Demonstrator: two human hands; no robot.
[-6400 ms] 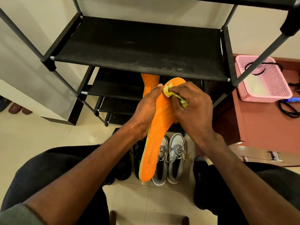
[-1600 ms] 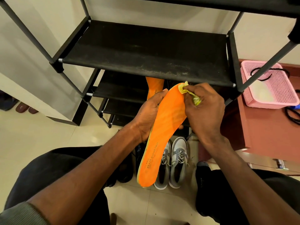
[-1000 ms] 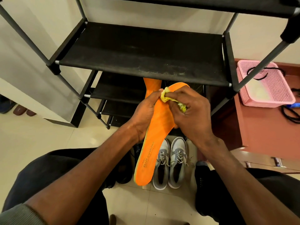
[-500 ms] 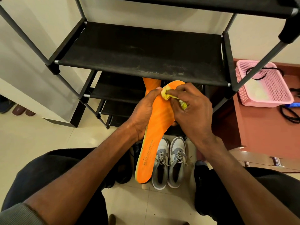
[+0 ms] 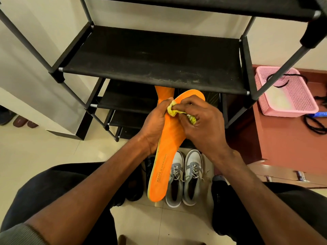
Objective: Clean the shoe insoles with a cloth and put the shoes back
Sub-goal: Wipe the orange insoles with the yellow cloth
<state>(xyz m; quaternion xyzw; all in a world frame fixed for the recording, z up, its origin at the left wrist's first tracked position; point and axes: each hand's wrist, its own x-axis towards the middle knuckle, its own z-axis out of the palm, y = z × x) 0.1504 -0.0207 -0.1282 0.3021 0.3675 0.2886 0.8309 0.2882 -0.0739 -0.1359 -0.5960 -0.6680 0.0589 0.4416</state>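
My left hand (image 5: 154, 125) grips an orange insole (image 5: 164, 156) by its left edge, heel end hanging toward me. My right hand (image 5: 200, 124) is closed on a crumpled yellow cloth (image 5: 174, 111) and presses it on the insole's toe half. A second orange insole (image 5: 165, 92) lies behind on a lower rack shelf, mostly hidden by my left hand. On the floor below stand a pair of grey and white sneakers (image 5: 184, 181), laces up.
The black shoe rack (image 5: 152, 59) stands right in front, its posts on both sides. Dark shoes (image 5: 136, 184) sit left of the sneakers, between my knees. A pink basket (image 5: 286, 94) rests on a red-brown cabinet (image 5: 283, 138) at right. Sandals (image 5: 24, 121) lie far left.
My right hand has rubbed the cloth back and forth across the insole's toe end and now sits slightly lower and left. My left hand keeps its hold on the insole.
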